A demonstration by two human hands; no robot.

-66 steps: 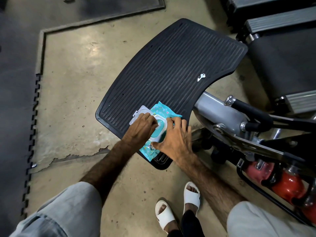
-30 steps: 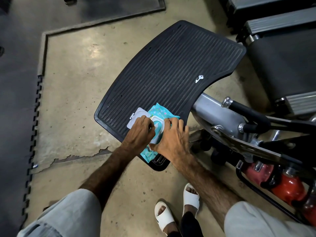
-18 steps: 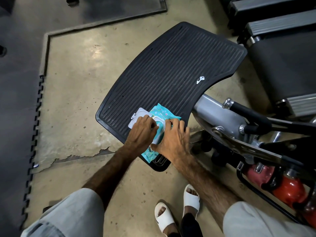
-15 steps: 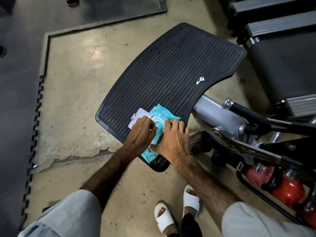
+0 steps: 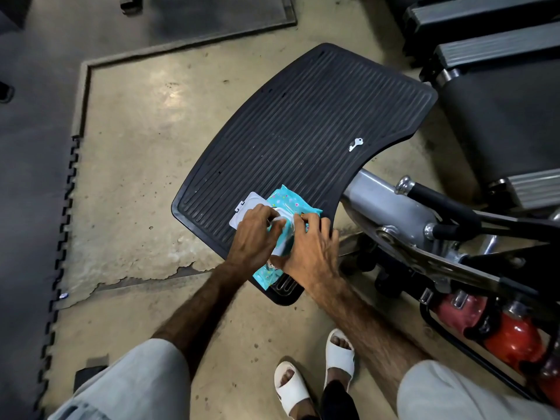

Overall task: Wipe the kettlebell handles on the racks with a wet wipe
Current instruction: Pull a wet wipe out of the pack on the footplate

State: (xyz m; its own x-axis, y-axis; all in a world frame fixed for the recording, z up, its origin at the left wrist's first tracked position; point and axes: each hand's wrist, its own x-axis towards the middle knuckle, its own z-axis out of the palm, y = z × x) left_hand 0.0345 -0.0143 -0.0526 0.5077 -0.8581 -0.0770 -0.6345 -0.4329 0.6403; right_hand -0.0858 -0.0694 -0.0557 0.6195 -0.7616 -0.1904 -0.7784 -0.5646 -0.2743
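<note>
Here we see both hands working at a turquoise wet-wipe pack (image 5: 291, 204) that lies on the lower edge of a black ribbed rubber platform (image 5: 303, 131) in the middle of the frame. The pack's white flip lid (image 5: 247, 207) stands open, folded out to the left of the pack and lying flat on the ribs. Our left hand (image 5: 253, 237) has its fingers curled down at the pack's opening, pinching at something white there; we cannot tell whether a wipe is actually gripped. Our right hand (image 5: 312, 253) is spread flat with its fingers pressed on the right side of the pack, holding it down rather than closing around it. The lower end of the pack sticks out below both hands, near the platform's bottom corner.

Toward the right of the platform a small silver key (image 5: 355, 144) lies on its own, well apart from the pack. At the lower right of the frame we make out red kettlebells (image 5: 515, 338) sitting in a dark rack (image 5: 466, 353), behind a grey metal machine arm (image 5: 385, 204). Both hands are well apart from them. At the bottom centre, two feet in white sandals (image 5: 315, 377) stand on the worn concrete floor (image 5: 136, 147).
</note>
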